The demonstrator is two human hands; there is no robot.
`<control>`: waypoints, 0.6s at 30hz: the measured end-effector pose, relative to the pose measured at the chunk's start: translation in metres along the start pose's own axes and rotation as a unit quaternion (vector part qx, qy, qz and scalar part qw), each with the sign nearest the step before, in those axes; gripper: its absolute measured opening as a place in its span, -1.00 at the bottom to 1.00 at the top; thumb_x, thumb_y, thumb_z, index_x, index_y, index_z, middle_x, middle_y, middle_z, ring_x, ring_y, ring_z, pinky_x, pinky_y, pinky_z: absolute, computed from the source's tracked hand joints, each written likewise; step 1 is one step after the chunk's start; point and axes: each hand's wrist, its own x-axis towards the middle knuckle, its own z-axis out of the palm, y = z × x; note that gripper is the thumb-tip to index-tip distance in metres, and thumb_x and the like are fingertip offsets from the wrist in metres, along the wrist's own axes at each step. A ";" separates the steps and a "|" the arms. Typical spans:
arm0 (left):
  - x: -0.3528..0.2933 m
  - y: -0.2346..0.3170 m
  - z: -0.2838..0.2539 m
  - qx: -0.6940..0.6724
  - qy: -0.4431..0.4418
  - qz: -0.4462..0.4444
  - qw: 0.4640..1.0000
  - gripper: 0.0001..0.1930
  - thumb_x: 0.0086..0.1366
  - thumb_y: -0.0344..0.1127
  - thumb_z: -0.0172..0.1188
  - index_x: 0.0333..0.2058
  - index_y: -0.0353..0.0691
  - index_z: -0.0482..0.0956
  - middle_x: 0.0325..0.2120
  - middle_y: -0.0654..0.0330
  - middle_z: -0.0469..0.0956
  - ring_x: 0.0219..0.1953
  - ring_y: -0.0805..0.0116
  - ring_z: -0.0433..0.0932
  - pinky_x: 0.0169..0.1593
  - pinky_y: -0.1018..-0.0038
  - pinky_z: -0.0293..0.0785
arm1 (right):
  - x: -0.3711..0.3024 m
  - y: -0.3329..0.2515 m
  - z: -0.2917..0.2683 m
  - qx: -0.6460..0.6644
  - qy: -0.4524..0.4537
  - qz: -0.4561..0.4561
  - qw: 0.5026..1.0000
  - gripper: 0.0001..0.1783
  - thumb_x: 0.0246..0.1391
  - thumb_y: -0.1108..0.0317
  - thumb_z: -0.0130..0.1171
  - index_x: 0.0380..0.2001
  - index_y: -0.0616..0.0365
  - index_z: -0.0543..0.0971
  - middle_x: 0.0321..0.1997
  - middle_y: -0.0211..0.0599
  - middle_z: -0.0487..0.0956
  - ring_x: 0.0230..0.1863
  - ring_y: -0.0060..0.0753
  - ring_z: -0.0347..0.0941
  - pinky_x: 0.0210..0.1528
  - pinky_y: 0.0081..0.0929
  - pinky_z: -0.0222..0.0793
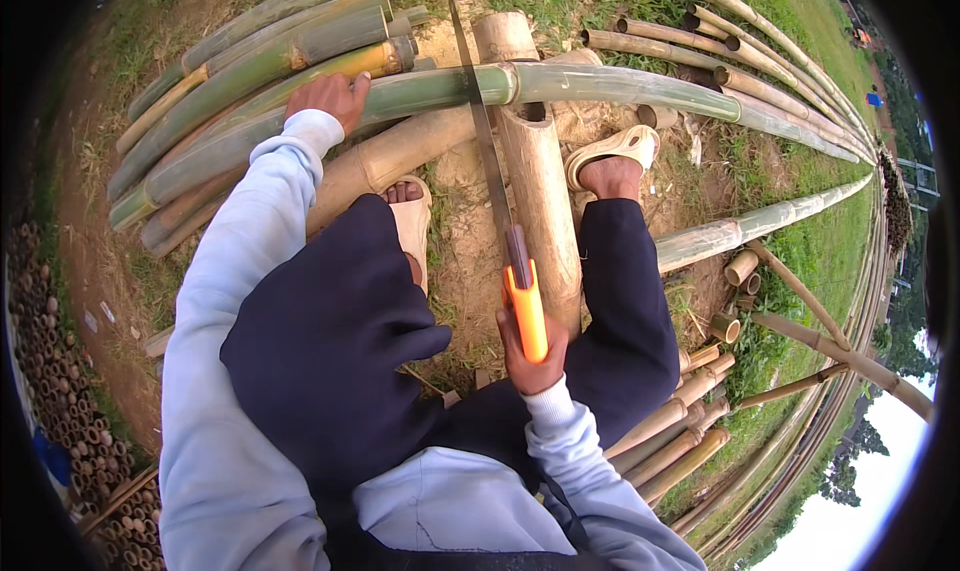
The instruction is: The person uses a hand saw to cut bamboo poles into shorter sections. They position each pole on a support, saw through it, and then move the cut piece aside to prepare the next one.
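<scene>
The saw blade (490,151) could skid on the pole's smooth, rounded skin and jump toward nine o'clock, where the left hand (330,101) sits; a hasty or tilted stroke would probably cause it. The green bamboo pole (420,93) might also roll on the thick tan bamboo log (540,206) beneath if that hand eased its pressure. The left hand is closed over the pole, its fingertips hidden, while the right hand (535,361) is wrapped around the saw's orange handle (528,316). From the right hand, the blade points just short of twelve o'clock and crosses the pole; whether its teeth have bitten in cannot be told. That crossing lies near the left hand, at about three o'clock from it.
</scene>
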 end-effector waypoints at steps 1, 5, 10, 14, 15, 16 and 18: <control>0.005 0.004 -0.002 -0.002 0.009 0.008 1.000 -0.31 0.50 0.21 -0.21 -0.23 -0.30 0.74 -0.17 -0.24 0.67 -0.07 -0.26 0.64 0.09 -0.02 0.52 | 0.046 0.008 0.013 0.017 -0.003 -0.010 1.000 -0.79 0.21 0.45 0.35 -0.45 0.32 0.56 -0.64 -0.33 0.44 -0.60 -0.57 0.27 -0.52 -0.43 0.24; 0.009 0.001 -0.009 0.005 0.025 0.009 1.000 -0.31 0.50 0.21 -0.22 -0.18 -0.29 0.73 -0.16 -0.25 0.67 -0.04 -0.25 0.64 0.12 -0.01 0.50 | 0.122 -0.015 0.043 0.049 -0.008 -0.065 0.997 -0.71 0.23 0.36 0.36 -0.46 0.33 0.54 -0.64 -0.25 0.46 -0.59 -0.52 0.30 -0.48 -0.39 0.29; 0.011 -0.002 -0.010 0.007 0.005 0.001 1.000 -0.30 0.50 0.23 -0.21 -0.16 -0.31 0.72 -0.14 -0.24 0.67 -0.01 -0.20 0.64 0.14 0.03 0.50 | -0.029 0.016 0.000 0.023 0.007 0.028 0.999 -0.88 0.16 0.47 0.37 -0.27 0.30 0.68 -0.54 -0.20 0.57 -0.52 -0.49 0.49 -0.38 -0.42 0.44; 0.004 -0.005 -0.008 0.006 0.000 -0.005 1.000 -0.30 0.50 0.21 -0.21 -0.24 -0.33 0.73 -0.19 -0.23 0.68 -0.08 -0.22 0.66 0.09 0.00 0.52 | -0.075 -0.014 -0.025 -0.060 -0.007 0.022 0.998 -0.79 0.15 0.53 0.30 -0.13 0.31 0.68 -0.52 -0.22 0.59 -0.48 -0.51 0.53 -0.31 -0.50 0.47; 0.008 -0.003 -0.012 0.006 0.005 -0.003 1.000 -0.30 0.50 0.21 -0.20 -0.24 -0.33 0.73 -0.20 -0.23 0.68 -0.09 -0.23 0.66 0.09 -0.01 0.52 | -0.054 -0.010 -0.018 -0.039 -0.002 0.012 0.999 -0.81 0.16 0.52 0.31 -0.15 0.32 0.68 -0.53 -0.23 0.58 -0.48 -0.51 0.52 -0.33 -0.48 0.46; 0.010 0.002 -0.012 0.006 0.007 -0.001 1.000 -0.30 0.50 0.21 -0.20 -0.25 -0.33 0.73 -0.21 -0.23 0.68 -0.09 -0.23 0.66 0.08 -0.01 0.52 | -0.019 -0.002 -0.008 -0.027 -0.003 0.012 1.000 -0.85 0.17 0.50 0.31 -0.20 0.34 0.66 -0.55 -0.23 0.56 -0.51 -0.50 0.49 -0.37 -0.44 0.43; 0.012 0.003 -0.009 0.008 0.011 0.004 1.000 -0.30 0.49 0.21 -0.19 -0.25 -0.33 0.74 -0.21 -0.24 0.68 -0.10 -0.24 0.66 0.07 -0.02 0.52 | 0.069 0.006 0.023 0.023 0.010 -0.031 0.999 -0.81 0.21 0.41 0.34 -0.35 0.37 0.61 -0.61 -0.23 0.50 -0.57 -0.49 0.37 -0.46 -0.38 0.33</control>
